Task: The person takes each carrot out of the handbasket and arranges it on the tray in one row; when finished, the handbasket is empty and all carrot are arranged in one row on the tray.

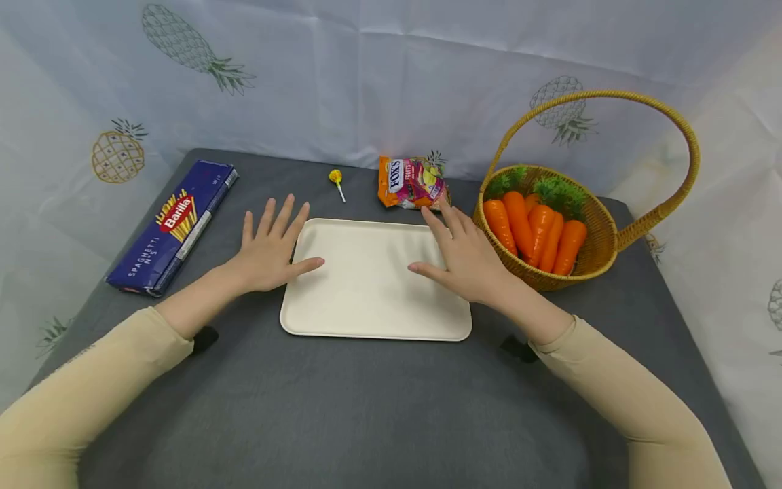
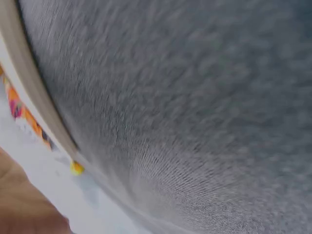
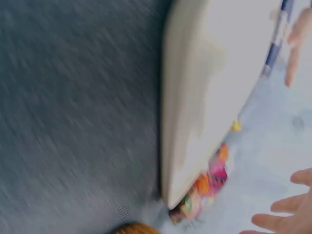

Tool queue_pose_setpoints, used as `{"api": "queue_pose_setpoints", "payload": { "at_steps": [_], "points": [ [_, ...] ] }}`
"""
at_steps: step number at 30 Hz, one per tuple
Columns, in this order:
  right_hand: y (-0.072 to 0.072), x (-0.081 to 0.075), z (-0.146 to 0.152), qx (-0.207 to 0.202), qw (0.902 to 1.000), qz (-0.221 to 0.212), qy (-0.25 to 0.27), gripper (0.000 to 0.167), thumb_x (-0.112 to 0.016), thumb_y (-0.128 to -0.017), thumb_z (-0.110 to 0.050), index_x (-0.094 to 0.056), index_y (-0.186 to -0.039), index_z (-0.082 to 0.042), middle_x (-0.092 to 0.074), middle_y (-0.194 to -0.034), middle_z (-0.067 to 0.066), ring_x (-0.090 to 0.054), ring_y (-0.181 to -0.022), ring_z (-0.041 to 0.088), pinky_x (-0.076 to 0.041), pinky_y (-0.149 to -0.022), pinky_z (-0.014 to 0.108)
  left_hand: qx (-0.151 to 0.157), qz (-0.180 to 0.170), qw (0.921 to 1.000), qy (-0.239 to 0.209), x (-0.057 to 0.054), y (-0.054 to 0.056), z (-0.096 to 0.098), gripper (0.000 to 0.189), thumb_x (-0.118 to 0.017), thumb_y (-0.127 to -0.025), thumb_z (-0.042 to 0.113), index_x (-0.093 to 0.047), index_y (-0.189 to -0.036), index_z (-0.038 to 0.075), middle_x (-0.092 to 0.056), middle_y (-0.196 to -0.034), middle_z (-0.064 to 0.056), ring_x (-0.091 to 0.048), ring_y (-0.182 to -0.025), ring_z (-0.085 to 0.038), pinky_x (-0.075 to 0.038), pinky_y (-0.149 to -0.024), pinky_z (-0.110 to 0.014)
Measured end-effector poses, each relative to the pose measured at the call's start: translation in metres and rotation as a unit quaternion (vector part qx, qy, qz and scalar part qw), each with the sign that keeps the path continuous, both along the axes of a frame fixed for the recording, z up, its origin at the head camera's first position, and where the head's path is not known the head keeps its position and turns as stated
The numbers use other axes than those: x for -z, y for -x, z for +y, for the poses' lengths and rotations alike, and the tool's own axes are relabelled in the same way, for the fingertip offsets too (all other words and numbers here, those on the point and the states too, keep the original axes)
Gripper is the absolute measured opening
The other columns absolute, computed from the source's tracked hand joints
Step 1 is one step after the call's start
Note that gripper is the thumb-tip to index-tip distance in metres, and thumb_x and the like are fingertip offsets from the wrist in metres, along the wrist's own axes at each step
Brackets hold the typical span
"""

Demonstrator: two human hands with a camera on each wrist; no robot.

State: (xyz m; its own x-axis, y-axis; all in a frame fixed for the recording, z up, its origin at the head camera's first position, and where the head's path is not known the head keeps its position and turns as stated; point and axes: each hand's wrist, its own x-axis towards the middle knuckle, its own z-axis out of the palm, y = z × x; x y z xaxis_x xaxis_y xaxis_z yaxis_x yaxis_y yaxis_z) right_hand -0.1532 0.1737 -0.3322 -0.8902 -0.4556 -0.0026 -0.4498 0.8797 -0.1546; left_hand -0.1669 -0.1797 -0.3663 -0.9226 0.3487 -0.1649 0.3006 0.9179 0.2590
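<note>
A cream rectangular tray [image 1: 375,285] lies in the middle of the table. My left hand [image 1: 269,255] is spread over its left edge, palm down, with nothing in it. Over the tray's right end my right hand [image 1: 467,261] is spread the same way, also holding nothing. Its fingertips overlap the lower corner of a Fox's candy bag [image 1: 411,180] in the head view. A yellow lollipop [image 1: 336,176] lies behind the tray. The right wrist view catches the right hand's fingers [image 3: 282,214] beside the tray [image 3: 214,73].
To the left lies a blue Barilla spaghetti box [image 1: 174,224]. A wicker basket [image 1: 601,234] with a tall handle holds several carrots [image 1: 540,231] at the right, close to the right hand. A pineapple-print cloth [image 1: 342,81] hangs behind the grey table [image 1: 366,407].
</note>
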Motion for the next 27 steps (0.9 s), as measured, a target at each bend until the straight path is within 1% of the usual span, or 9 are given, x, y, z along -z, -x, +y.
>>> {"api": "queue_pose_setpoints", "payload": {
  "at_steps": [3,6,9,12,16,20,23,27],
  "points": [
    [0.005,-0.012,0.009,0.022,0.9987,0.008,0.044,0.093,-0.052,-0.091,-0.067,-0.015,-0.16,-0.018,-0.008,-0.167,0.015,-0.021,-0.151,0.044,-0.022,-0.119,0.063,0.006,-0.02,0.9991,-0.035,-0.002,0.007,-0.005,0.101,-0.043,-0.093,0.071,0.019,-0.157,0.023,0.026,-0.164,-0.006,0.022,-0.152,-0.041,0.012,-0.115,-0.072],
    [0.013,-0.022,0.021,0.045,0.9939,0.016,0.099,0.088,-0.053,-0.093,-0.062,-0.019,-0.159,-0.015,-0.016,-0.165,0.018,-0.022,-0.15,0.043,-0.023,-0.118,0.063,0.02,-0.041,0.9955,-0.083,-0.002,0.015,-0.012,0.102,-0.049,-0.094,0.064,0.019,-0.157,0.021,0.023,-0.165,-0.008,0.016,-0.154,-0.041,0.005,-0.118,-0.07],
    [0.022,-0.029,0.037,0.07,0.9855,0.018,0.153,0.085,-0.052,-0.095,-0.06,-0.022,-0.158,-0.012,-0.021,-0.162,0.02,-0.023,-0.149,0.043,-0.023,-0.118,0.064,0.038,-0.069,0.9879,-0.133,0.001,0.021,-0.018,0.106,-0.06,-0.092,0.055,0.016,-0.158,0.019,0.017,-0.167,-0.011,0.012,-0.154,-0.04,0.0,-0.12,-0.068],
    [0.03,-0.035,0.052,0.101,0.975,0.013,0.198,0.083,-0.049,-0.096,-0.06,-0.024,-0.157,-0.01,-0.024,-0.16,0.021,-0.024,-0.147,0.043,-0.021,-0.118,0.064,0.055,-0.096,0.9801,-0.165,0.004,0.025,-0.023,0.117,-0.073,-0.085,0.048,0.012,-0.159,0.019,0.012,-0.168,-0.01,0.009,-0.155,-0.038,-0.004,-0.121,-0.067],
    [0.039,-0.038,0.07,0.137,0.9584,0.001,0.25,0.079,-0.048,-0.098,-0.057,-0.026,-0.156,-0.009,-0.026,-0.158,0.02,-0.034,-0.138,0.044,-0.03,-0.112,0.062,0.073,-0.106,0.9767,-0.172,0.007,0.028,-0.027,0.127,-0.084,-0.075,0.043,0.006,-0.16,0.017,0.005,-0.169,-0.011,0.001,-0.156,-0.037,-0.009,-0.121,-0.064],
    [0.044,-0.038,0.083,0.164,0.9418,-0.022,0.293,0.075,-0.047,-0.098,-0.055,-0.027,-0.156,-0.011,-0.027,-0.16,0.016,-0.04,-0.135,0.043,-0.036,-0.107,0.06,0.088,-0.118,0.9726,-0.18,0.009,0.029,-0.031,0.128,-0.088,-0.071,0.038,0.0,-0.161,0.014,0.0,-0.169,-0.011,-0.003,-0.156,-0.037,-0.011,-0.122,-0.062],
    [0.047,-0.037,0.09,0.177,0.9342,-0.039,0.307,0.075,-0.047,-0.098,-0.057,-0.028,-0.155,-0.012,-0.028,-0.16,0.015,-0.041,-0.136,0.041,-0.037,-0.107,0.06,0.097,-0.134,0.9693,-0.182,0.009,0.029,-0.034,0.127,-0.089,-0.07,0.036,-0.003,-0.16,0.011,-0.003,-0.168,-0.012,-0.006,-0.156,-0.037,-0.013,-0.123,-0.061],
    [0.05,-0.035,0.095,0.193,0.9286,-0.057,0.311,0.076,-0.047,-0.097,-0.058,-0.03,-0.154,-0.011,-0.03,-0.158,0.018,-0.04,-0.137,0.041,-0.036,-0.108,0.06,0.099,-0.147,0.9687,-0.174,0.009,0.028,-0.038,0.128,-0.09,-0.068,0.037,-0.005,-0.16,0.01,-0.007,-0.168,-0.014,-0.01,-0.155,-0.038,-0.015,-0.122,-0.061]
  ]
}}
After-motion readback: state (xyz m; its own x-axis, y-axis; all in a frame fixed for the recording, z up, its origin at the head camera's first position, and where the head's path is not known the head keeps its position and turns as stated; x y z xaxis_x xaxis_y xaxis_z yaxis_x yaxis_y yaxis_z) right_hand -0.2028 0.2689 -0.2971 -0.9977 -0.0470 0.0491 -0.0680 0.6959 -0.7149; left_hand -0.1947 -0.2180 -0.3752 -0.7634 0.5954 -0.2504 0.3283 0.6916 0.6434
